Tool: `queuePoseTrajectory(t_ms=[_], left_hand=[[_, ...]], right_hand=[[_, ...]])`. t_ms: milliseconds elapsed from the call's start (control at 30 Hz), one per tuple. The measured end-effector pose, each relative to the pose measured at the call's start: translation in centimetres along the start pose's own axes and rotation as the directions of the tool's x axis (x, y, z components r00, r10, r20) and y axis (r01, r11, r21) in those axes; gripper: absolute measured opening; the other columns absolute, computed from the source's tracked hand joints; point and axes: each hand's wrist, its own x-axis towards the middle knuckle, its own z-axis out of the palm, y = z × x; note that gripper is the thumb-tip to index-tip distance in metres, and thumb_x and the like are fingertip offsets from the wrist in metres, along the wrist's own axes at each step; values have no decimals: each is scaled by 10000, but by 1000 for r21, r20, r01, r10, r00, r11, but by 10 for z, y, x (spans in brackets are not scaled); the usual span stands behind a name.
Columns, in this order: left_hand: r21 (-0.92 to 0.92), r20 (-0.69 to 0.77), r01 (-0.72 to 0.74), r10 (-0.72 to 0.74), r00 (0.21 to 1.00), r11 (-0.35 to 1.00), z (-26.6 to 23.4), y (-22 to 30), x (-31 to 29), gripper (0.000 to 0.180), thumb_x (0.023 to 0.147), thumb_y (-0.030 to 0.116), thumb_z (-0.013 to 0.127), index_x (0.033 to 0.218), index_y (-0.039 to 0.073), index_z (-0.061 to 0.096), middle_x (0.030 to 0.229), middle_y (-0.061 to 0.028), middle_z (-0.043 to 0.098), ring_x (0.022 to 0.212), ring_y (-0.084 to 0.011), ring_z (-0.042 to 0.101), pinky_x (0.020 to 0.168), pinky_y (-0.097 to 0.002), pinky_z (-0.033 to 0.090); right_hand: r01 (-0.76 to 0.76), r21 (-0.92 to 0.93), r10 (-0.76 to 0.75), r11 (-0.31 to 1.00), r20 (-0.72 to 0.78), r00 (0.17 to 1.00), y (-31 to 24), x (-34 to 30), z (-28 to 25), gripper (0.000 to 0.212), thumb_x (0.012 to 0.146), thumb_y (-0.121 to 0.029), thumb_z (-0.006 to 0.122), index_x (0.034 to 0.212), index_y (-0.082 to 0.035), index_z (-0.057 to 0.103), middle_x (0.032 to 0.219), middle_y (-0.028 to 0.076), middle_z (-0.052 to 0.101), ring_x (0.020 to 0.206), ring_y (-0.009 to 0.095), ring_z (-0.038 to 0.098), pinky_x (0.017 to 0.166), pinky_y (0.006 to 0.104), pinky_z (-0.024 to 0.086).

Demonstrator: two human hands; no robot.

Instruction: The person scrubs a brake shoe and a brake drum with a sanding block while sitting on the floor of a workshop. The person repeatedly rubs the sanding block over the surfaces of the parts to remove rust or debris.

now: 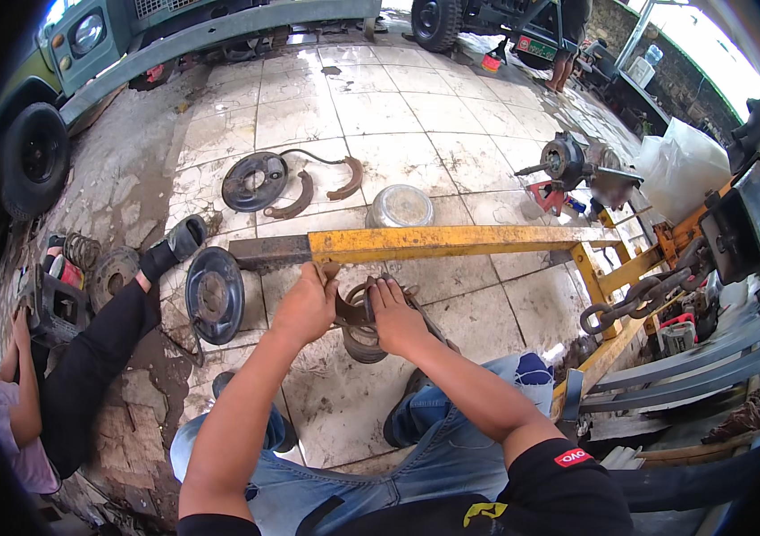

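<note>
In front of me, below the yellow beam [416, 241], both hands are on a curved brown brake shoe [350, 311]. My left hand [305, 304] is closed on its left end, close to the beam's dark end. At the other end my right hand [396, 318] grips it, fingers together over the top. Beneath the shoe, a round metal part [364, 347] rests on the tiles, mostly hidden. Past the beam lie two more brake shoes [295, 198] and a round backing plate [253, 181] with a dark cable. A drum-like metal part [400, 206] sits against the beam's far side.
A second black backing plate [214, 295] stands left of my arm. Further left, a person [85, 384] sits beside a coil spring [83, 251]. At right are a heavy chain [648, 290] and an axle hub [566, 161]. Parked vehicles [210, 49] stand at the back.
</note>
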Motion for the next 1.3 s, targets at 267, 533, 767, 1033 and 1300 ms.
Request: queuePoseTrajectory(t_ms=[267, 533, 767, 1033, 1300], left_hand=[[-38, 37, -2, 3, 999, 999, 1, -7, 5, 298, 970, 186, 506, 1117, -57, 415, 1012, -319, 617, 992, -462, 594, 830, -484, 472], [10, 31, -7, 7, 999, 1000, -2, -14, 4, 322, 961, 201, 515, 1106, -65, 404, 960, -333, 621, 931, -468, 613, 789, -491, 489], [-72, 133, -89, 98, 986, 993, -7, -11, 5, 366, 920, 151, 563, 1145, -75, 383, 1070, -308, 614, 1044, -435, 595, 876, -444, 473], [116, 240, -160, 129, 962, 980, -16, -34, 4, 463, 844, 150, 632, 1143, -67, 352, 1107, -331, 576, 1064, -454, 577, 888, -451, 473], [146, 289, -49, 5, 957, 988, -25, -11, 2, 571, 867, 179, 626, 1320, -46, 359, 1189, -267, 568, 1158, -361, 562, 975, -387, 433]], right_hand=[[-1, -21, 4, 1000, 121, 993, -2, -7, -7, 718, 822, -48, 543, 1454, 75, 226, 1540, 237, 220, 1439, 364, 222, 1071, 423, 408], [4, 24, -7, 1000, 94, 996, -3, -5, -3, 846, 742, -30, 586, 1478, 61, 179, 1557, 221, 193, 1452, 344, 194, 1090, 400, 388], [6, 37, -9, 999, 83, 996, 7, -7, -1, 788, 762, -22, 546, 1464, 86, 204, 1536, 259, 221, 1445, 377, 195, 1098, 408, 371], [57, -48, -54, 997, 56, 997, 0, -10, 1, 709, 820, -45, 528, 1458, 68, 239, 1534, 222, 252, 1443, 348, 219, 1032, 404, 445], [0, 2, 0, 1000, 50, 999, -5, -7, 4, 715, 825, -40, 522, 1461, 72, 217, 1538, 233, 230, 1444, 349, 216, 1048, 399, 435]])
